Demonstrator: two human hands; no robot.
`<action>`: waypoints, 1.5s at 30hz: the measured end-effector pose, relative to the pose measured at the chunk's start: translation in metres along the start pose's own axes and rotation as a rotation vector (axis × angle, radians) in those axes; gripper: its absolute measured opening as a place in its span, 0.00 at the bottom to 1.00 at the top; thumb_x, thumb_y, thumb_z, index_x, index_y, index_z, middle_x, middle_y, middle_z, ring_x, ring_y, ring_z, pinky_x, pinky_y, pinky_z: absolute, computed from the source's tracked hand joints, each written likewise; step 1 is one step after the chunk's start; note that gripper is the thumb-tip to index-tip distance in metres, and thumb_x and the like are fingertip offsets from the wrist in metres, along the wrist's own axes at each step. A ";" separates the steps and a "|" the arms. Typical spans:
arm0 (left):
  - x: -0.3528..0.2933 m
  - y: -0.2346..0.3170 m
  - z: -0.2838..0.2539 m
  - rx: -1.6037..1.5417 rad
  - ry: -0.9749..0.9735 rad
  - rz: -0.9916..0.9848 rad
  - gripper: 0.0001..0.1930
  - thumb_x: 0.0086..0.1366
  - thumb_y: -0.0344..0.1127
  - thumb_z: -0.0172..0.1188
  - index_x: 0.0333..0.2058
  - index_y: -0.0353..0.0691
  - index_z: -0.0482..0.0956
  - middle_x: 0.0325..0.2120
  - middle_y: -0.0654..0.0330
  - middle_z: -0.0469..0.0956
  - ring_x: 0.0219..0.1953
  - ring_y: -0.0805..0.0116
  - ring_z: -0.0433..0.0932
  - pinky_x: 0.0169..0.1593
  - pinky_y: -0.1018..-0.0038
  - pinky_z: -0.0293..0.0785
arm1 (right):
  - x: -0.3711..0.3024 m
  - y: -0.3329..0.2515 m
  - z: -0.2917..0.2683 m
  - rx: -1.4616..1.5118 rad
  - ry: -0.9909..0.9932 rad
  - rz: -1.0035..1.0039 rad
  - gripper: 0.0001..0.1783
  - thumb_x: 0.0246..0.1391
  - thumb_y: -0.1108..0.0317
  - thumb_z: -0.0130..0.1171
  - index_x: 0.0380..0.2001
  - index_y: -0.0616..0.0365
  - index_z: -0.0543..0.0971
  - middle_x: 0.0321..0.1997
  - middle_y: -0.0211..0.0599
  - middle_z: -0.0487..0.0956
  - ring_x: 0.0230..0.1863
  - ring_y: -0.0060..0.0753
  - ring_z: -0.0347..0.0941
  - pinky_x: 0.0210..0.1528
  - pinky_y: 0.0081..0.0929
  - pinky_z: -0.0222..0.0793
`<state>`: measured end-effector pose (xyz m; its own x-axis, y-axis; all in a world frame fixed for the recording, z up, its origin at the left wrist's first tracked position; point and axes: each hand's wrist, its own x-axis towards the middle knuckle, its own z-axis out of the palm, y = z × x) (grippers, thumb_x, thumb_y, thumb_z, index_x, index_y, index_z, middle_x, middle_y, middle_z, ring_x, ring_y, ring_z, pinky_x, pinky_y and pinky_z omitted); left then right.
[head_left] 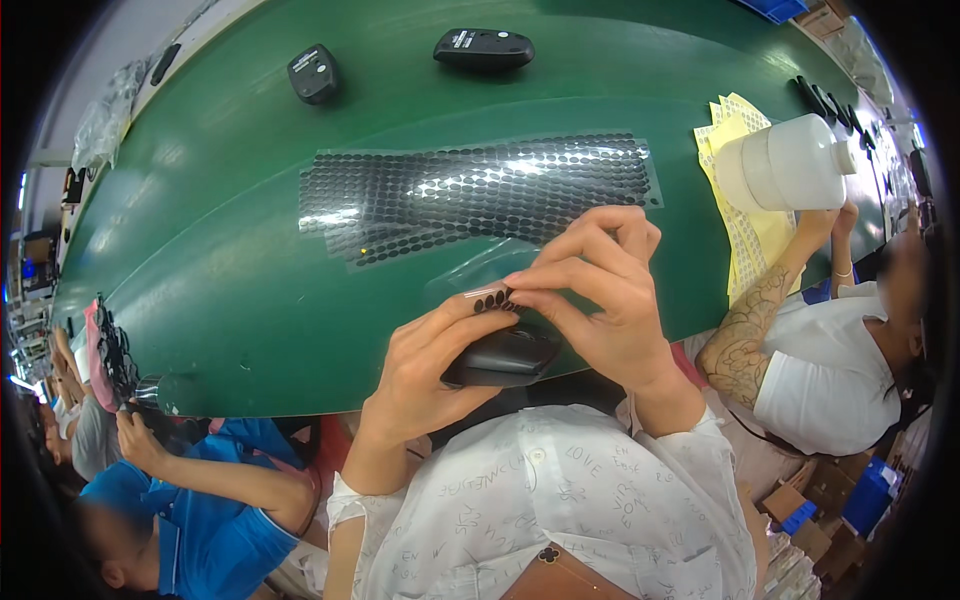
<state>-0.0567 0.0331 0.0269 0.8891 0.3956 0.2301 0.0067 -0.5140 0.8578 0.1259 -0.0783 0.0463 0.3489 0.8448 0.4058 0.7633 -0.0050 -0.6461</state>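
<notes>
My left hand is closed round a black computer mouse close to my body, at the table's near edge. Across its fingers lies a small see-through strip with black oval pads. Finger and thumb of my right hand pinch together at the right end of this strip, just above the mouse. Whether a single pad has come loose between them is too small to see. Beyond my hands, overlapping see-through sheets of black oval pads lie on the green table.
Two more black mice lie at the far side. To the right are yellow sticker sheets and a white plastic bottle. A tattooed co-worker's arm reaches in there. Another person in blue sits at left, near black cables.
</notes>
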 end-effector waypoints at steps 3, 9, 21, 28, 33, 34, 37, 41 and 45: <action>-0.001 -0.002 0.000 0.029 0.007 0.019 0.31 0.37 0.25 0.74 0.47 0.38 0.82 0.50 0.52 0.79 0.46 0.54 0.82 0.48 0.67 0.78 | 0.005 -0.005 -0.004 -0.053 -0.024 -0.077 0.11 0.36 0.70 0.75 0.29 0.47 0.86 0.29 0.18 0.79 0.44 0.31 0.69 0.50 0.33 0.52; -0.001 -0.002 -0.001 0.017 -0.029 0.011 0.30 0.36 0.25 0.73 0.46 0.39 0.81 0.52 0.53 0.79 0.48 0.54 0.82 0.48 0.66 0.79 | 0.002 -0.004 -0.004 -0.062 -0.050 -0.088 0.08 0.39 0.69 0.73 0.27 0.47 0.85 0.31 0.19 0.78 0.47 0.31 0.69 0.52 0.37 0.49; -0.001 -0.001 0.000 -0.190 -0.010 -0.033 0.26 0.40 0.24 0.75 0.43 0.34 0.81 0.47 0.49 0.80 0.45 0.55 0.83 0.47 0.67 0.79 | 0.006 0.000 -0.004 -0.040 -0.201 -0.113 0.10 0.42 0.72 0.71 0.29 0.51 0.79 0.35 0.24 0.76 0.47 0.35 0.68 0.52 0.37 0.52; -0.010 -0.008 0.015 -0.790 0.188 -0.604 0.23 0.61 0.27 0.68 0.54 0.32 0.72 0.45 0.56 0.77 0.43 0.70 0.80 0.45 0.73 0.79 | 0.001 0.017 0.012 0.072 -0.202 0.014 0.08 0.48 0.75 0.67 0.30 0.53 0.78 0.35 0.25 0.75 0.45 0.34 0.66 0.52 0.36 0.53; 0.001 0.000 0.023 -0.996 0.291 -0.692 0.25 0.64 0.26 0.64 0.58 0.31 0.67 0.46 0.56 0.76 0.43 0.71 0.79 0.44 0.77 0.78 | -0.001 0.009 0.016 0.361 -0.036 0.347 0.04 0.52 0.76 0.64 0.31 0.55 0.80 0.33 0.26 0.75 0.42 0.30 0.66 0.52 0.32 0.56; 0.001 0.001 0.026 -0.968 0.295 -0.691 0.25 0.64 0.25 0.63 0.58 0.31 0.66 0.46 0.56 0.76 0.43 0.71 0.79 0.44 0.78 0.78 | 0.001 0.004 0.017 0.315 -0.079 0.325 0.03 0.53 0.75 0.64 0.31 0.56 0.80 0.32 0.26 0.75 0.41 0.28 0.66 0.51 0.31 0.57; 0.000 0.000 0.032 -0.915 0.298 -0.688 0.25 0.65 0.25 0.63 0.58 0.31 0.66 0.46 0.56 0.76 0.44 0.71 0.79 0.44 0.79 0.77 | 0.002 -0.001 0.020 0.266 -0.122 0.326 0.02 0.53 0.71 0.65 0.30 0.55 0.81 0.30 0.25 0.75 0.41 0.27 0.65 0.50 0.30 0.56; -0.007 -0.006 0.039 -0.738 0.330 -0.555 0.24 0.65 0.25 0.63 0.57 0.30 0.66 0.47 0.55 0.75 0.44 0.72 0.78 0.45 0.78 0.77 | 0.003 -0.003 0.024 0.260 -0.137 0.350 0.04 0.51 0.67 0.66 0.29 0.54 0.82 0.28 0.23 0.74 0.39 0.26 0.64 0.49 0.30 0.54; -0.007 -0.011 0.041 -0.643 0.310 -0.515 0.23 0.65 0.24 0.62 0.57 0.31 0.65 0.48 0.55 0.74 0.45 0.73 0.77 0.45 0.78 0.77 | 0.002 -0.005 0.025 0.232 -0.138 0.350 0.04 0.51 0.70 0.67 0.28 0.55 0.81 0.27 0.23 0.73 0.36 0.22 0.64 0.47 0.27 0.56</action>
<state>-0.0444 0.0044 -0.0036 0.6819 0.6969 -0.2222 0.0306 0.2764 0.9606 0.1088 -0.0632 0.0338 0.4762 0.8775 0.0567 0.4641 -0.1961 -0.8638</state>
